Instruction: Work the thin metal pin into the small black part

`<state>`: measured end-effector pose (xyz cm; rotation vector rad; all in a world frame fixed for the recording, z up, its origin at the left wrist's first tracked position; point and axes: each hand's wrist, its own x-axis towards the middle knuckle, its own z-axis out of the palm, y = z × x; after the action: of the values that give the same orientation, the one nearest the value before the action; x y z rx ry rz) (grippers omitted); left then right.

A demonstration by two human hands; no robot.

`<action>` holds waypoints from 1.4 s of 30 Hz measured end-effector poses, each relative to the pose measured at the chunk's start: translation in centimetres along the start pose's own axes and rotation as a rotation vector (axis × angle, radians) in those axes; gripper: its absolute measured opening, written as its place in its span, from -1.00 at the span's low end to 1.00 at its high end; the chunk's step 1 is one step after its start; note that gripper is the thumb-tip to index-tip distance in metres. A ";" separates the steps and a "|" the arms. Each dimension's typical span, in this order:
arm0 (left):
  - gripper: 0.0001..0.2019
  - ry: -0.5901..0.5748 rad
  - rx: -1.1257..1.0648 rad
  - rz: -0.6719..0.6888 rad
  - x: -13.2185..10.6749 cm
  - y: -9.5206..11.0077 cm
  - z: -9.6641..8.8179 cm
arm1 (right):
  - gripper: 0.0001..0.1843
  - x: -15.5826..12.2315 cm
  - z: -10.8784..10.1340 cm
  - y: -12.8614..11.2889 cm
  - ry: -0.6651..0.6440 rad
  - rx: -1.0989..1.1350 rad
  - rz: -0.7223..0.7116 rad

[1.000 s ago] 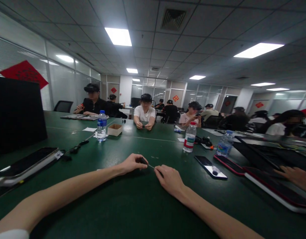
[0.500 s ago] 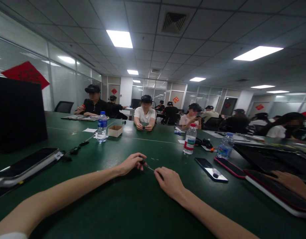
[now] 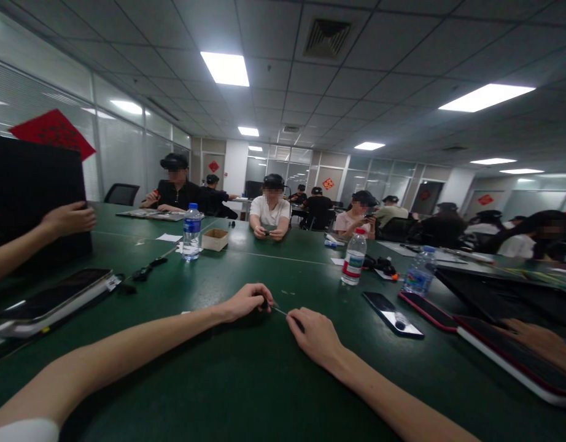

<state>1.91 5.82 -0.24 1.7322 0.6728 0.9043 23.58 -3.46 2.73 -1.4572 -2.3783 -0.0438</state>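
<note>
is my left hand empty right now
No, your left hand has a small dark piece between its fingers, with a thin rod beside it.

I am looking into a dim room where rectangular light panels (image 3: pixel 225 68) are casting cool light from the ceiling (image 3: pixel 393 37) and blowing out to plain white. The desk (image 3: pixel 204 380) is going murky in the foreground and catching a pale sheen farther back, while a phone (image 3: pixel 392 314) is throwing back hard white glare. My wide lens is stretching shapes toward the edges, and fine detail between the hands (image 3: pixel 316 336) is looking soft.
</note>
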 end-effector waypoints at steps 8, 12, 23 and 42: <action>-0.68 -0.014 0.000 0.024 -0.4 0.7 0.0 | -0.60 0.0 0.1 0.1 -0.009 0.013 -0.003; -0.71 -0.018 -0.013 0.033 -0.5 0.8 0.0 | -0.60 0.0 0.0 0.0 -0.015 0.001 -0.007; -0.76 -0.057 -0.039 0.024 -0.4 0.8 0.1 | -0.61 0.1 0.0 0.2 -0.030 0.008 0.009; -0.71 -0.119 0.087 -0.010 -0.3 0.8 0.1 | -0.59 0.1 -0.2 0.2 -0.043 0.041 0.006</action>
<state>1.80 5.31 0.39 1.8423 0.6496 0.7683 23.78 -3.33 2.95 -1.4603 -2.3942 0.0378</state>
